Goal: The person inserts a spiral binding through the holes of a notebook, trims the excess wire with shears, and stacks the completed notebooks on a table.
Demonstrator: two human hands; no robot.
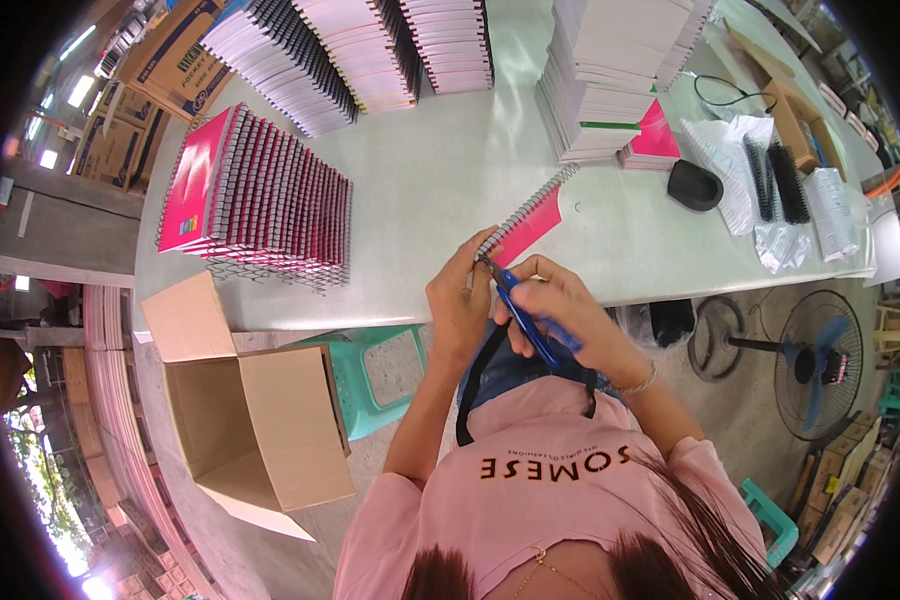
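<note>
Left hand (459,300) fingers clamped on pink wire-spiral-bound notebook (526,226) corner; right hand (560,310) fingers closed around blue-handled metal pliers (526,320), tips at spiral end, over white table (440,170) edge.

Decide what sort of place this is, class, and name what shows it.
Probably a notebook-binding workshop: stacks of spiral notebooks cover the table, loose binding coils lie in wrappers, and an open carton stands on the floor.
</note>
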